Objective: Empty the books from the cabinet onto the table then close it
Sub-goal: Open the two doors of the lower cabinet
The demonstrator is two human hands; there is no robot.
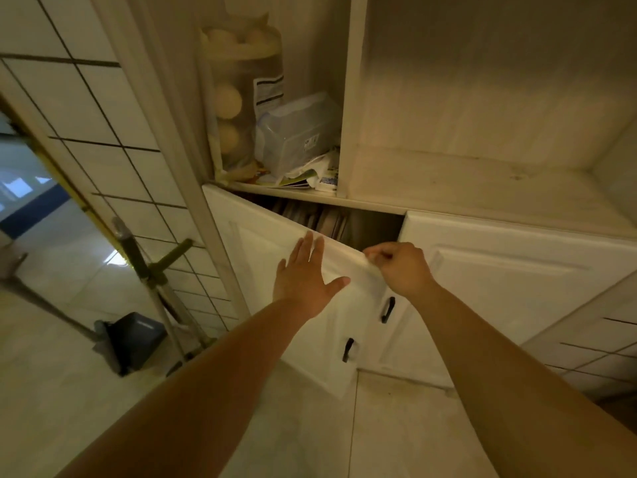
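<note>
A white cabinet's left door (262, 263) stands partly open, swung toward me. Through the gap at its top, several upright books (320, 219) show in the dark compartment. My left hand (306, 274) lies flat on the door's front with its fingers straight. My right hand (400, 267) pinches the door's upper corner edge with curled fingers. The right door (499, 281) is closed. Each door carries a black handle (387, 309). No table is in view.
The open shelf above holds a clear bag of round items (238, 94), a plastic container (296, 132) and loose papers (310, 175). A tiled wall is at left, with a metal stand (151, 270) and a dark bin (132, 339) on the floor.
</note>
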